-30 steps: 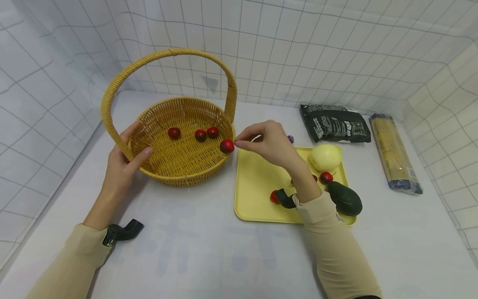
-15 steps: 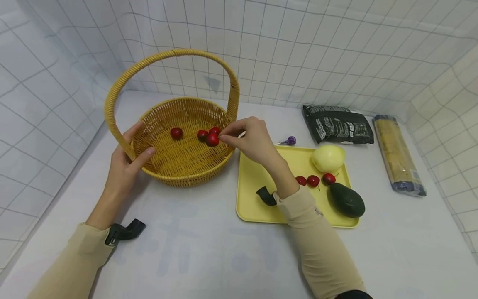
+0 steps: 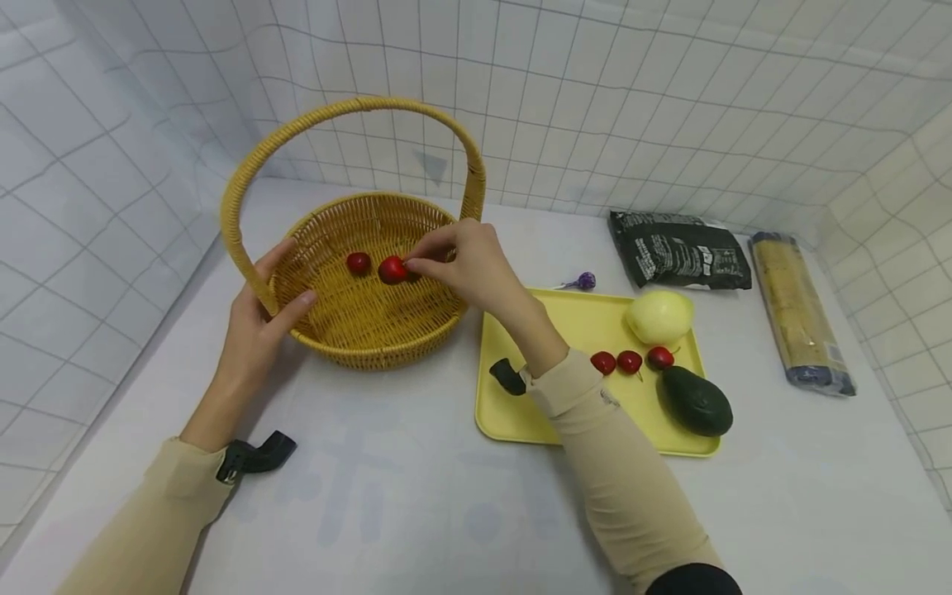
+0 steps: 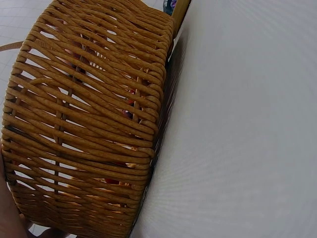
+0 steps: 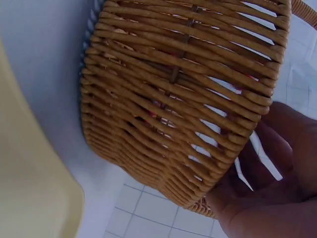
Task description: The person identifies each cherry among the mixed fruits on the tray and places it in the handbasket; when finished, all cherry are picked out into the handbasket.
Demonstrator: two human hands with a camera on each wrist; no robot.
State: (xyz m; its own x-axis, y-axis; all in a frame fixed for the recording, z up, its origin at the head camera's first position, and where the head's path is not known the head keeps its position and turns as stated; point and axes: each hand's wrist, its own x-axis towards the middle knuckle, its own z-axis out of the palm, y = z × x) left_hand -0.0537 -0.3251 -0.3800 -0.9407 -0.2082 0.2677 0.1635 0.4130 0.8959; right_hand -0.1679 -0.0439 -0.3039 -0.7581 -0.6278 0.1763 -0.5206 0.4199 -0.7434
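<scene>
A yellow wicker basket with a tall arched handle stands at the left in the head view. My left hand grips its left rim near the handle's foot, thumb over the edge. Over the basket's inside, my right hand pinches a red cherry between thumb and fingertips. One loose cherry lies on the basket floor, and a darker one shows partly behind the pinched one. Both wrist views are mostly filled by the woven wall; the right hand reaches past the rim there.
Right of the basket lies a yellow tray with several fruits: cherries, a pale yellow lemon-like fruit and an avocado. Behind it are a purple lollipop, a black packet and a long clear-wrapped packet.
My right hand has carried the cherry leftward from the basket's right rim to above its middle. The left hand keeps its grip on the rim.
</scene>
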